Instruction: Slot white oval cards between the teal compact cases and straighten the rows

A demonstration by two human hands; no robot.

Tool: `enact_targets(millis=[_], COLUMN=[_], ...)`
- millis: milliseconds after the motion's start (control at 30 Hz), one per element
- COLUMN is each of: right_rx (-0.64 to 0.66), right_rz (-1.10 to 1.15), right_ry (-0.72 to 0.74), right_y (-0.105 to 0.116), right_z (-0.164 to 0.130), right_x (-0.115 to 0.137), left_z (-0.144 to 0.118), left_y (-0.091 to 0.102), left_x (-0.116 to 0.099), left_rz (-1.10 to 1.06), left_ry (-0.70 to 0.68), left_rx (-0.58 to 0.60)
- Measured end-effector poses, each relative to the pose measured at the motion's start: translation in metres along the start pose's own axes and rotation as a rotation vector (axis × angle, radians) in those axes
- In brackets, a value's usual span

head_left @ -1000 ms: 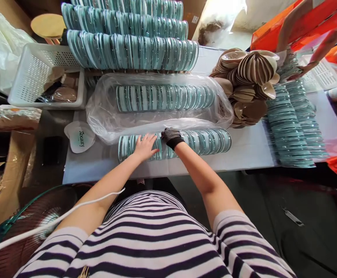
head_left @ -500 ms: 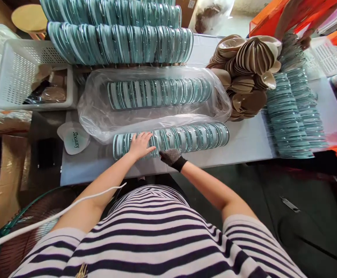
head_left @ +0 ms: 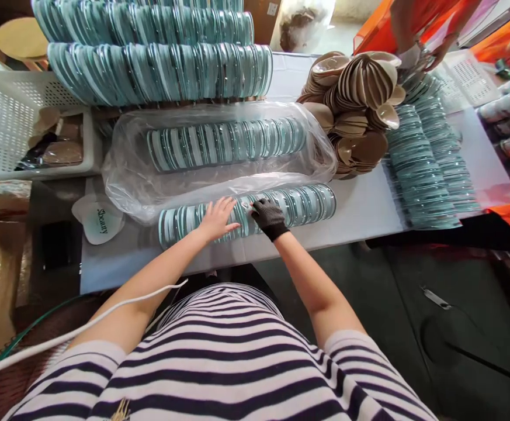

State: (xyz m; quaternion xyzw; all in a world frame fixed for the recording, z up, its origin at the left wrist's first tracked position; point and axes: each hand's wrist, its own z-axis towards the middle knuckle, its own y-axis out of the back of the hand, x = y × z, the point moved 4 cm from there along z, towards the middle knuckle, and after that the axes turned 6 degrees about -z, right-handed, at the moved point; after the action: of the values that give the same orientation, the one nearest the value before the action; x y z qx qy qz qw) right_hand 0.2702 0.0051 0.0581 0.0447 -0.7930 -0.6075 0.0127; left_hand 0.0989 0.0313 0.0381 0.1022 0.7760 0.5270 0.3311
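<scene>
Even, bright diffuse light, strongest at top centre. Glare on clear plastic bag (head_left: 219,187) and teal packet rows (head_left: 158,73). Floor lower right dim. Wide-angle bending at edges; table edge (head_left: 368,234) curves. Centre sharp, corners soft.

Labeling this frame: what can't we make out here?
Head view only:
- Right hand fingertips: glove and packs hide any grip.
- Front row of packs: middle covered by left hand.
- Top rows of packs: cut off by upper edge.
- Print on heart-shaped card: too small.

bagged row (head_left: 224,143) behind front row (head_left: 298,204) | basket (head_left: 4,117) left | cups (head_left: 355,111) right
</scene>
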Motion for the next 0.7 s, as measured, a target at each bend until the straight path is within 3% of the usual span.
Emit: enact_targets(millis=[133,233,367,500,600,700], right_rx=[0.287,0.297,0.261,0.179,0.170,0.227], right_rz=[-0.123,-0.126,-0.128,-0.083,0.019,0.087], right_ry=[0.148,0.259,0.323,0.312,0.214,0.140], right_y=[0.031,0.038,0.032,0.001,-0.040,-0.081], right_z=[0.057,0.074,0.060,0.008,-0.033,-0.054], right_x=[0.014,0.035,0.033,0.013,0.006,0.010], left_z=[0.016,0.017,0.015,0.016,0.016,0.015], left_y=[-0.010,-0.011,-0.009,-0.008,-0.008,-0.009], left_x=[-0.013,-0.013,-0.010,-0.010,-0.011,-0.012], left_rz=[0.009,0.005,0.004,0.016,0.020,0.027], left_ry=[0.043,0.047,0.043,0.040,0.041,0.047], left_rx=[-0.001,-0.042,-0.041,-0.023,-0.028,-0.019])
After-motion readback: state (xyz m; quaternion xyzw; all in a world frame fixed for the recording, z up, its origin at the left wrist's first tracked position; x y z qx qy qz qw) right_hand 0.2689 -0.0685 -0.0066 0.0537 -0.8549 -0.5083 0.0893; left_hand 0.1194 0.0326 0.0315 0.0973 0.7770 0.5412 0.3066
